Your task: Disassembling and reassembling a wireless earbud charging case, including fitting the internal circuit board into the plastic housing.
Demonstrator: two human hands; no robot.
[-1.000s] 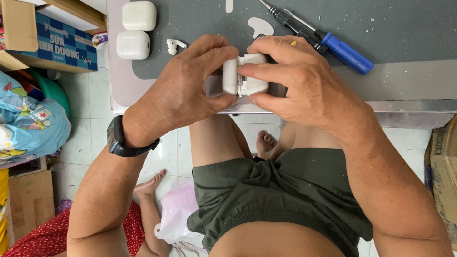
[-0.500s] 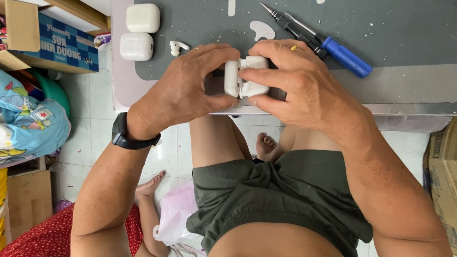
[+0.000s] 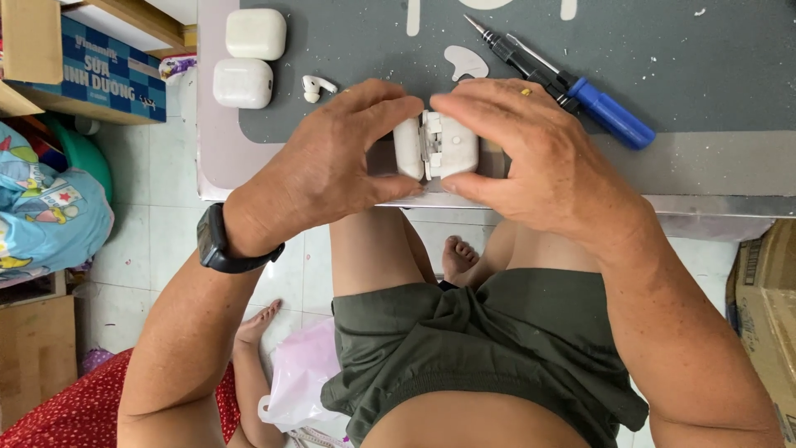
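I sit at a pale grey table [image 3: 217,158] whose top is mostly covered by a dark grey work mat [image 3: 705,75]; the table's near edge runs just above my knees, and my hands work right at that edge, partly over the mat's front border. To my right the mat lies bare between the tools and the edge. On the floor to my left stands a blue-sided cardboard box [image 3: 99,75], and what it holds I cannot tell.

Both hands are curled around one small white plastic earbud case [image 3: 438,148], held on its side with its hinge facing up at me. My left hand [image 3: 319,170] pinches the lid half between thumb and fingers, and my right hand [image 3: 543,162] clamps the body half the same way. Whether anything sits inside it I cannot see.

At the mat's far left corner lie two more closed white rounded cases [image 3: 249,58], one behind the other, touching nothing else. Beside my right hand rests one blue-handled screwdriver [image 3: 580,87] alongside one slim black-tipped tool. One loose white earbud [image 3: 316,86] lies just beside the nearer case.
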